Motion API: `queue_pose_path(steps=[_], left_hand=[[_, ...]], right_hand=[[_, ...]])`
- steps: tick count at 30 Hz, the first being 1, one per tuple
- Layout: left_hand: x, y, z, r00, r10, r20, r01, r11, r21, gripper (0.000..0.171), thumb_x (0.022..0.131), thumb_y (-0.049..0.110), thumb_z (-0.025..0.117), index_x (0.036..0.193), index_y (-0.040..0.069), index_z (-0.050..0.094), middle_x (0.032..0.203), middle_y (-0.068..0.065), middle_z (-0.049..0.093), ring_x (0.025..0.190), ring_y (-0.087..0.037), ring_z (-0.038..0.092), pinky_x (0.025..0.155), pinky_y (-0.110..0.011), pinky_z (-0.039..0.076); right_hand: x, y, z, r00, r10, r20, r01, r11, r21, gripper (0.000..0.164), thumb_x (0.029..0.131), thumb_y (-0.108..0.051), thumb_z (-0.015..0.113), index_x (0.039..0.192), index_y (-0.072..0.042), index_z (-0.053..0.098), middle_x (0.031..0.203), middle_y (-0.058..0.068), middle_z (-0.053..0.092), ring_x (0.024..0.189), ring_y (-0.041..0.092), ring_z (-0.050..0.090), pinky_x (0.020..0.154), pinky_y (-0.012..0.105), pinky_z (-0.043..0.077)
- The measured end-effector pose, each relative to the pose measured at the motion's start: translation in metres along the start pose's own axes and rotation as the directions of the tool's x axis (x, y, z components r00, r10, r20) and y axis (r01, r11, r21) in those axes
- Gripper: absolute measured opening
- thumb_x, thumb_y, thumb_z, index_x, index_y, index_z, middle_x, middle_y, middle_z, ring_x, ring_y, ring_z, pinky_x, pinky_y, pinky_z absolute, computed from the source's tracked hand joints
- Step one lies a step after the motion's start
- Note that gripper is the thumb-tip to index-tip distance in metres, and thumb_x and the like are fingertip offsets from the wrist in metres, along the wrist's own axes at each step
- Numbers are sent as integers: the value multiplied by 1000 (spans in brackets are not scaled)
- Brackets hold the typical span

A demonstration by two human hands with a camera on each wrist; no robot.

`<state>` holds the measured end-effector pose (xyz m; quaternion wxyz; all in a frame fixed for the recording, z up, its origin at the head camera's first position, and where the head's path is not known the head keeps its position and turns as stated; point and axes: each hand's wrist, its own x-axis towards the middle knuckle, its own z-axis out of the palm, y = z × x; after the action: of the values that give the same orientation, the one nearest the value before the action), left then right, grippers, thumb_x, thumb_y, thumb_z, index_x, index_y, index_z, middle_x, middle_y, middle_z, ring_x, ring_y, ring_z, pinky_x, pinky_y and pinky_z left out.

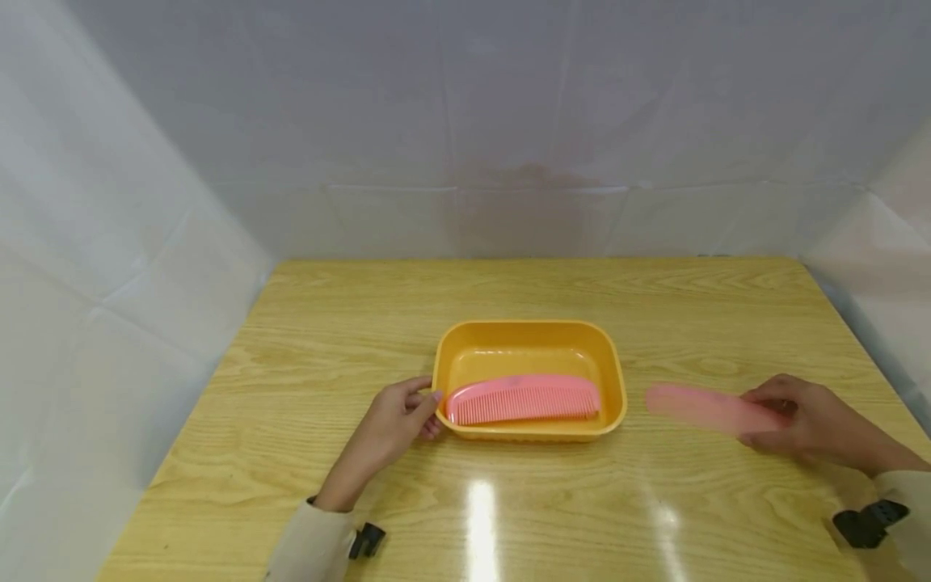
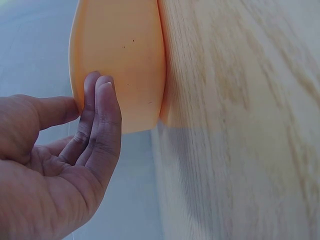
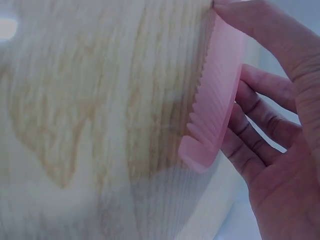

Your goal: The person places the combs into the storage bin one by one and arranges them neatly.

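A yellow plastic basin [image 1: 529, 436] stands on the table, its outer wall [image 2: 127, 60] filling the upper part of the left wrist view. Inside it lies a pink comb [image 1: 520, 384], teeth toward the near side. At the basin's left end, my left hand [image 1: 396, 420] pinches the rim with the thumb on top and fingers against the outside. To the right of the basin, my right hand [image 1: 810, 420] holds a second pink comb [image 1: 698, 406] by its right end. This comb [image 3: 217, 80] shows between thumb and fingers in the right wrist view, its teeth facing the tabletop.
The wood-grain table [image 1: 349, 307] runs back to a pale sheet wall [image 1: 509, 105], with more sheeting on the left and right sides. Dark wrist straps [image 1: 367, 540] show at both sleeves. Light glares off the table's near part.
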<state>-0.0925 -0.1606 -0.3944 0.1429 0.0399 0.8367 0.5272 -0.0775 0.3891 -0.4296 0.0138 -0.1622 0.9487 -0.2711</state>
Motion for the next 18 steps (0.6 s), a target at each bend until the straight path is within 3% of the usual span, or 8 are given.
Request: queue_pose_path(steps=[9,14,18], left_hand=[[1,0,0,1000,-1,7,1,1000,-7,44,106,13,55,145,-7,48,83,-7,71,73,-22,69,67,-39,63],[1,0,0,1000,-6,5,6,1000,-5,44,106,13,55,145,-8,47,83,-7,71,74,-22,69,67,-39,63],[0,0,0,1000,-7,2,7,1000,-4,44,106,13,55,145,-7,48,83,-7,71,73,-22,69,67,-39,63]], right_hand=[[2,-9,1,999,41,17,-41,999,-8,48,75,-27,92,111,-1,73,99,3,65,77,0,56,60,25,51],[2,-9,-1,1000,16,19,-16,999,32,43,77,-21,91,111,-2,73,99,2,65,76,1,57,60,24,52],[3,-10,-2,998,47,44,-50,998,49,45,79,-22,89,114,-1,72,102,4,66,78,0,58,61,24,53]])
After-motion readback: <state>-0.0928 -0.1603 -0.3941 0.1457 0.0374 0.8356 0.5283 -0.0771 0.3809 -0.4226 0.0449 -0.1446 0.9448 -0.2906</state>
